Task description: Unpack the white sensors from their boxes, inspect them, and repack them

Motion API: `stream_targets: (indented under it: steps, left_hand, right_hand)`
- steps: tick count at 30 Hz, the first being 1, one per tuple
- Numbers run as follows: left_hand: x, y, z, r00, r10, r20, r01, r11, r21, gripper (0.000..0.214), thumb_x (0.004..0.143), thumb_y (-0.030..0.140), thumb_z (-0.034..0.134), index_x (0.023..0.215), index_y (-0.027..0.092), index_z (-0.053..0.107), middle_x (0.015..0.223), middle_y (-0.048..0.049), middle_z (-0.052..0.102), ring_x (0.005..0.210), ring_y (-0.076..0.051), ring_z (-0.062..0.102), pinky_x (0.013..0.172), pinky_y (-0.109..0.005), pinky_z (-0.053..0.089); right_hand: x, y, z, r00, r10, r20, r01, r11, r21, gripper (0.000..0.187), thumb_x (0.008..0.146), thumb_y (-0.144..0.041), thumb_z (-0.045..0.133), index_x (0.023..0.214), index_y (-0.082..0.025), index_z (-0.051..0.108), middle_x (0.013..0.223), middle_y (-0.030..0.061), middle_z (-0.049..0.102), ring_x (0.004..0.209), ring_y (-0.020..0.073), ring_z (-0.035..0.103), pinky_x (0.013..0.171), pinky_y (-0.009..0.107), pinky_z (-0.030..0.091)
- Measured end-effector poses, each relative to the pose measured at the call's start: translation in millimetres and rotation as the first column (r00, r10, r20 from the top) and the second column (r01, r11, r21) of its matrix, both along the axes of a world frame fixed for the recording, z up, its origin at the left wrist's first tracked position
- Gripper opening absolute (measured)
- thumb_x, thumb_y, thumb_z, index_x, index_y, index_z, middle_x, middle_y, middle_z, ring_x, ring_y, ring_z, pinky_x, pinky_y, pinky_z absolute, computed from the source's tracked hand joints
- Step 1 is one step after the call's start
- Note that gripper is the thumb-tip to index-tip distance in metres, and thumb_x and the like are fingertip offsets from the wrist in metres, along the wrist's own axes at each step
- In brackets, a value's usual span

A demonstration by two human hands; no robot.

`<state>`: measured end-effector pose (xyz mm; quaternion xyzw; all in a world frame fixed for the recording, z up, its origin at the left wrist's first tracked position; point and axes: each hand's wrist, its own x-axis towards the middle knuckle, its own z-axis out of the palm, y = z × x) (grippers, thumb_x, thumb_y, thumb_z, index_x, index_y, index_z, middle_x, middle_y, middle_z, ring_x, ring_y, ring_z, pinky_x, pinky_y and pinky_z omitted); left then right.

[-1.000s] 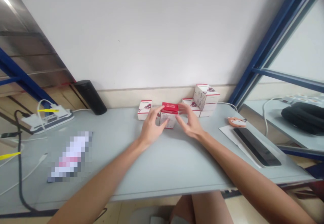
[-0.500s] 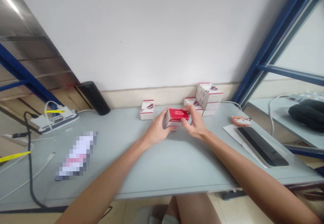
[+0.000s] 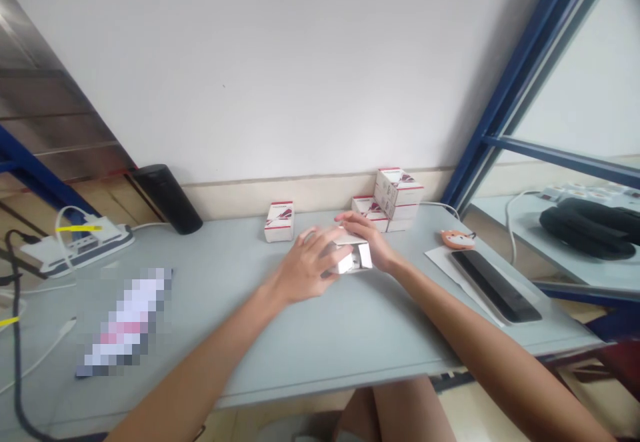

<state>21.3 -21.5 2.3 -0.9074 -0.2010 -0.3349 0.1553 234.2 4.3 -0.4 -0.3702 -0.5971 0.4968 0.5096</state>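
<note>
Both my hands hold a small white carton point(image 3: 353, 259) low over the grey table point(image 3: 320, 335). My left hand point(image 3: 305, 272) wraps it from the left with its fingers curled over the top. My right hand point(image 3: 367, 239) grips it from behind and the right. The carton's end toward me looks open, and its red face is out of sight. One white-and-red carton point(image 3: 279, 221) stands alone near the wall. A stack of like cartons point(image 3: 395, 199) sits just behind my right hand.
A black cylinder point(image 3: 167, 199) leans at the back left, near a white power strip point(image 3: 75, 245) with cables. A blurred flat item point(image 3: 127, 319) lies front left. A dark tablet point(image 3: 495, 285) on paper and a small orange figure point(image 3: 454, 239) lie at the right. A blue frame point(image 3: 500, 95) rises at the right.
The carton has been turned over in my hands: its red face no longer shows and a white, open end faces me. Both hands have closed more tightly around it.
</note>
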Motion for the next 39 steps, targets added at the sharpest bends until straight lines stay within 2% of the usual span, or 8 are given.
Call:
stream_targets:
  steps: [4,7,10,14,21,27,34,39]
  left_hand:
    - [0.4,-4.0,7.9,1.000,0.004,0.011,-0.004,1.000,-0.004,0.054,0.091,0.019,0.069,0.140,0.033,0.052,0.136,-0.0108,0.063,0.121,-0.028,0.063,0.107,-0.049,0.048]
    - [-1.4,-1.0,8.5,0.994,0.056,0.096,-0.055,0.998,-0.012,0.046,0.090,0.025,0.072,0.134,0.031,0.058,0.127,-0.0105,0.064,0.113,-0.027,0.066,0.097,-0.043,0.054]
    - [-3.5,4.1,4.4,0.981,0.125,0.146,-0.119,0.992,-0.048,0.041,0.089,0.031,0.076,0.127,0.027,0.061,0.122,-0.0101,0.065,0.106,-0.026,0.068,0.094,-0.043,0.057]
    - [-3.6,8.8,-2.9,0.960,0.181,0.211,-0.156,0.979,-0.131,0.043,0.089,0.032,0.077,0.128,0.026,0.059,0.120,-0.0090,0.068,0.108,-0.026,0.070,0.095,-0.042,0.058]
    - [-5.3,12.6,-7.9,0.943,0.202,0.264,-0.178,0.978,-0.113,0.036,0.085,0.026,0.080,0.115,0.025,0.059,0.130,-0.0109,0.065,0.113,-0.028,0.071,0.092,-0.043,0.062]
    - [-9.4,20.9,-9.9,0.968,0.071,0.240,-0.103,0.987,0.122,0.040,0.089,0.014,0.073,0.118,0.028,0.049,0.135,-0.0140,0.060,0.120,-0.026,0.067,0.095,-0.045,0.061]
    - [-15.2,27.0,-7.9,0.993,-0.017,0.114,0.009,0.998,0.070,0.039,0.091,0.005,0.062,0.119,0.030,0.051,0.134,-0.0119,0.062,0.129,-0.026,0.063,0.101,-0.046,0.058]
    - [-18.7,31.3,-8.5,0.982,0.026,0.186,-0.037,0.998,0.056,0.040,0.092,0.010,0.067,0.121,0.029,0.048,0.134,-0.0129,0.062,0.129,-0.026,0.063,0.102,-0.047,0.059]
  right_hand:
    - [-1.5,0.8,-4.1,0.979,-0.194,0.055,0.188,0.978,0.095,0.023,0.091,-0.042,0.059,0.104,-0.024,0.065,0.085,0.0009,0.062,0.072,0.0188,0.060,0.064,0.031,0.052]
    - [1.6,-6.4,0.3,0.913,-0.396,0.098,0.328,0.856,0.399,0.026,0.100,-0.044,0.050,0.110,-0.026,0.064,0.095,0.0048,0.063,0.083,0.0214,0.062,0.076,0.036,0.056]
    - [2.9,-17.9,7.0,0.869,-0.452,0.201,0.197,0.689,0.697,0.026,0.101,-0.040,0.050,0.117,-0.028,0.066,0.115,0.0103,0.059,0.100,0.0251,0.063,0.085,0.042,0.057]
    - [-2.9,-26.4,9.3,0.800,-0.492,0.344,-0.009,0.564,0.826,0.019,0.096,-0.031,0.060,0.111,-0.029,0.070,0.118,0.0108,0.058,0.101,0.0262,0.063,0.090,0.045,0.057]
    - [-0.2,-14.2,3.1,0.756,-0.615,0.225,0.237,0.578,0.781,0.013,0.095,-0.024,0.057,0.106,-0.027,0.064,0.115,0.0117,0.055,0.109,0.0285,0.061,0.087,0.045,0.057]
    - [-2.8,-9.7,-1.9,0.711,-0.605,0.358,0.186,0.653,0.734,0.022,0.100,-0.025,0.051,0.113,-0.027,0.069,0.118,0.0109,0.057,0.104,0.0254,0.064,0.084,0.041,0.056]
    - [-7.0,-5.8,-6.3,0.691,-0.598,0.406,0.239,0.719,0.653,0.019,0.099,-0.042,0.063,0.098,-0.027,0.073,0.112,0.0091,0.063,0.104,0.0268,0.065,0.086,0.043,0.057]
    - [-9.0,-11.9,-4.4,0.757,-0.551,0.351,0.160,0.677,0.719,0.021,0.100,-0.037,0.060,0.116,-0.029,0.070,0.119,0.0109,0.057,0.106,0.0261,0.063,0.094,0.045,0.057]
